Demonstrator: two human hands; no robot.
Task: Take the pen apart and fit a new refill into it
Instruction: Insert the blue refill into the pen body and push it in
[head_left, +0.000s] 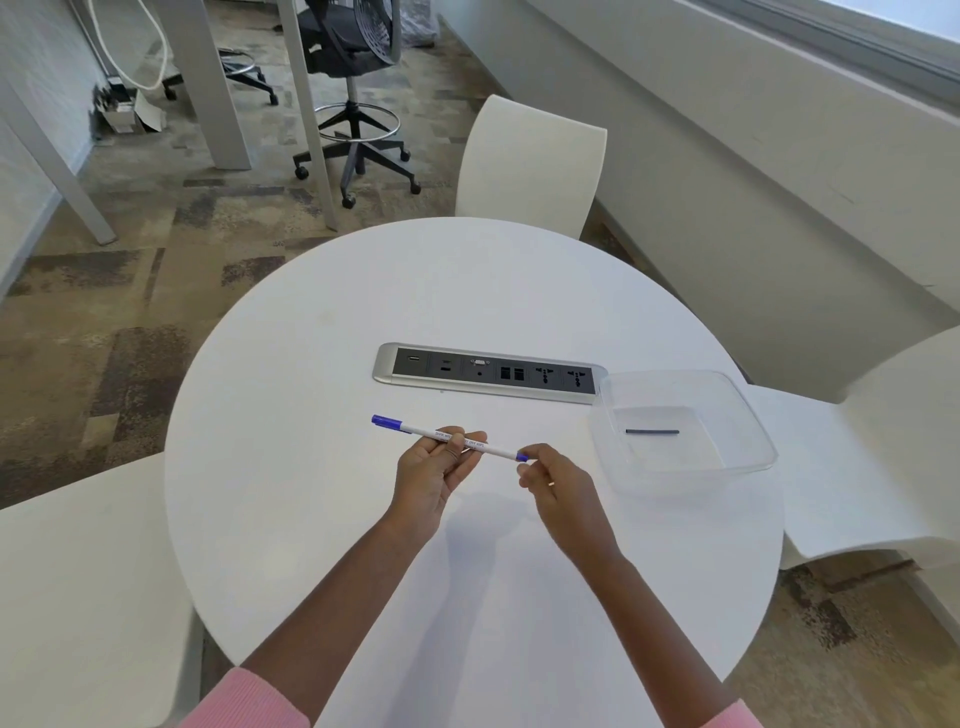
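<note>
A white pen (421, 431) with a blue cap at its left end and a small blue plug at its right end is held level above the round white table (311, 364). My left hand (434, 478) grips the pen's barrel near the middle. The fingertips of my right hand (553, 480) pinch the blue right end of the pen. A short dark refill (652, 432) lies inside a clear plastic tray (748, 415) to the right of my hands.
A silver and black socket strip (488, 371) is set into the table behind the pen. White chairs stand at the far side (530, 161), the right (857, 457) and the left (78, 587). A black office chair (353, 78) stands further off.
</note>
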